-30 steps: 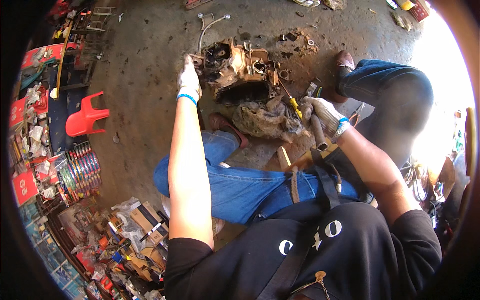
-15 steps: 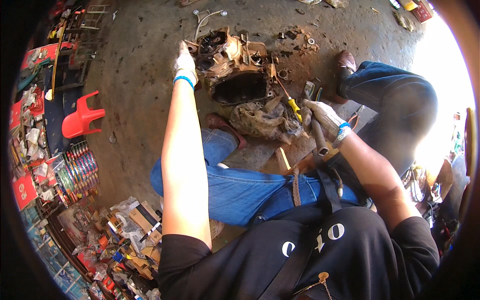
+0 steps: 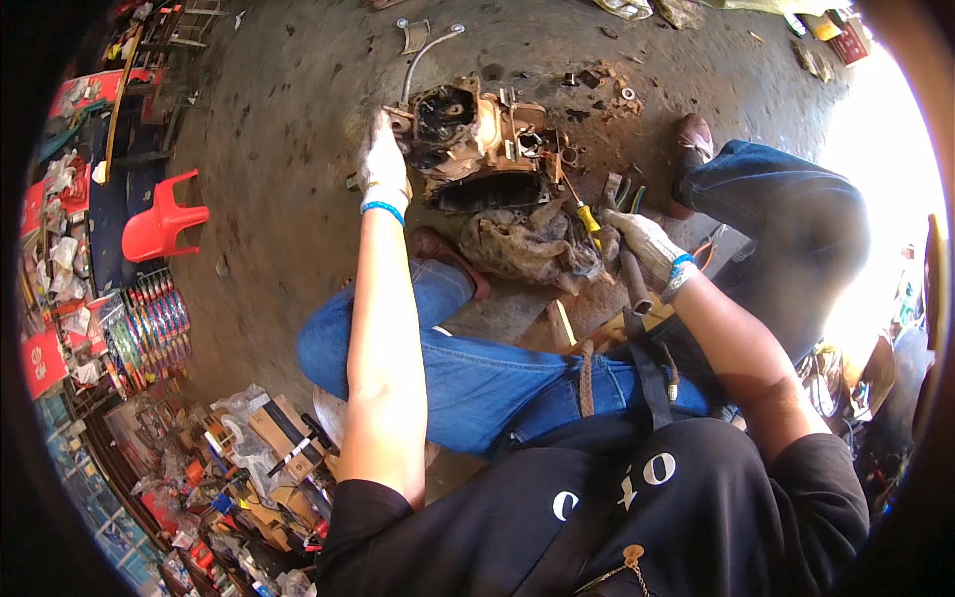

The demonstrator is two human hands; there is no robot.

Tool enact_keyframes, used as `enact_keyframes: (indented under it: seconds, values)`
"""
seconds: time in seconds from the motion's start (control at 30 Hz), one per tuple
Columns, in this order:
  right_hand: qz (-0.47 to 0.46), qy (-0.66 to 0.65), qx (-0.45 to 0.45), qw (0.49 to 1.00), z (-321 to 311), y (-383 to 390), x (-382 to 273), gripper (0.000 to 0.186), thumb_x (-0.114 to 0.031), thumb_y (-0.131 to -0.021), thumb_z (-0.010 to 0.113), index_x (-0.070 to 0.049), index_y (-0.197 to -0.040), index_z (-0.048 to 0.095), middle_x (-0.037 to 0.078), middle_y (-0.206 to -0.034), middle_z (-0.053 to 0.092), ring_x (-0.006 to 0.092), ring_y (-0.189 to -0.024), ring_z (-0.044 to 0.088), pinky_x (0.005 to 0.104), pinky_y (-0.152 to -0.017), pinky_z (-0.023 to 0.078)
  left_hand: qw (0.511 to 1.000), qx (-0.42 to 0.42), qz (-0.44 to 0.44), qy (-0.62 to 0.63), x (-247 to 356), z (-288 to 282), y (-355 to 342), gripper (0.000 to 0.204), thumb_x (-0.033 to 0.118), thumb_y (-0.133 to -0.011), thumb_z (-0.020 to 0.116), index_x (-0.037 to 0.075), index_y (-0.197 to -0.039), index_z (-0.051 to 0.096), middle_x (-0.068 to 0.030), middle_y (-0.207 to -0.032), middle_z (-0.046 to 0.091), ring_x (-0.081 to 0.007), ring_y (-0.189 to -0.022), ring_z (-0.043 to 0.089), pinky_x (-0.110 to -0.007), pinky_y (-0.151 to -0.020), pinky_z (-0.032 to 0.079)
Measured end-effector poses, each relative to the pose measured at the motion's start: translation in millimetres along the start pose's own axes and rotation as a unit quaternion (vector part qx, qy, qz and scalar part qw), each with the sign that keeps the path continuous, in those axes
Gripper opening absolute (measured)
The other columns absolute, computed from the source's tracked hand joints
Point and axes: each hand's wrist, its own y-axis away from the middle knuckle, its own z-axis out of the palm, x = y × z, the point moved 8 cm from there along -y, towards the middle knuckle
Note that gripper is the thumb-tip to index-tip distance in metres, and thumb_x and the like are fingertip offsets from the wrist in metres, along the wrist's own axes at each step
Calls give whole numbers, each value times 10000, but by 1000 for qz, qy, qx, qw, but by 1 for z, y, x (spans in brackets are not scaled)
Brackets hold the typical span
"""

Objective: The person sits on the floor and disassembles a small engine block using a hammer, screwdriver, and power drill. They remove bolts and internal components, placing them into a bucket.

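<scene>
My left hand (image 3: pixel 383 157), in a white glove, grips the left side of a grimy metal engine housing (image 3: pixel 482 134), which has open cavities and a dark hollow (image 3: pixel 489 191) on its near side. Lower right, my gloved right hand (image 3: pixel 642 239) is closed around a grey metal tube (image 3: pixel 635 281). Between the hands, a dirty crumpled rag (image 3: pixel 517 249) lies just below the housing, with a yellow-handled screwdriver (image 3: pixel 587 217) beside it. A curved metal pipe (image 3: pixel 423 60) extends behind the housing.
A red plastic chair (image 3: pixel 159 219) stands left, beside cluttered shelving (image 3: pixel 75 269). Boxes and loose parts (image 3: pixel 269 448) fill the lower left. Rusty bits and washers (image 3: pixel 627 94) lie on the stained floor (image 3: pixel 279 119). My bent legs (image 3: pixel 776 189) surround the work, near a bright opening at right.
My left hand and the housing rose and tipped half a second ago, and have since come back down, with the near hollow showing narrower. My right hand stays on the tube.
</scene>
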Motion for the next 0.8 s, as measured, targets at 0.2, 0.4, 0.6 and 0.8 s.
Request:
enact_keyframes:
  seconds: [0.2, 0.4, 0.6, 0.8]
  values:
    - [-11, 41, 3, 999, 4, 7, -3, 227, -227, -1033, 534, -75, -869, 576, -16, -655, 556, 104, -517, 536, 236, -469, 464, 999, -24, 46, 10, 13, 7, 47, 577, 493, -1014, 547, -14, -1276, 638, -75, -1182, 686, -182, -1027, 608, -334, -912, 482]
    - [-15, 72, 37, 997, 8, 17, -6, 305, -242, -1058, 506, -93, -796, 549, -22, -604, 544, 89, -474, 509, 224, -449, 455, 988, -40, 114, -95, 40, 23, 90, 537, 483, -1015, 560, 21, -1271, 658, -67, -1176, 683, -161, -1044, 608, -321, -922, 481]
    - [-2, 41, -2, 999, 3, 10, -2, 180, -206, -1016, 536, -64, -909, 558, 15, -680, 554, 126, -522, 540, 261, -462, 480, 955, -79, 184, -217, 51, 43, 102, 535, 503, -1018, 502, 82, -1316, 642, -201, -1447, 522, -336, -1325, 506, -416, -1107, 383]
    - [21, -30, -29, 999, 4, 10, 1, 173, -202, -1020, 530, -67, -915, 555, 6, -677, 554, 126, -521, 540, 264, -464, 484, 944, -132, 194, -231, 51, 63, 101, 547, 537, -1006, 476, 126, -1324, 646, -229, -1514, 443, -383, -1407, 417, -439, -1152, 332]
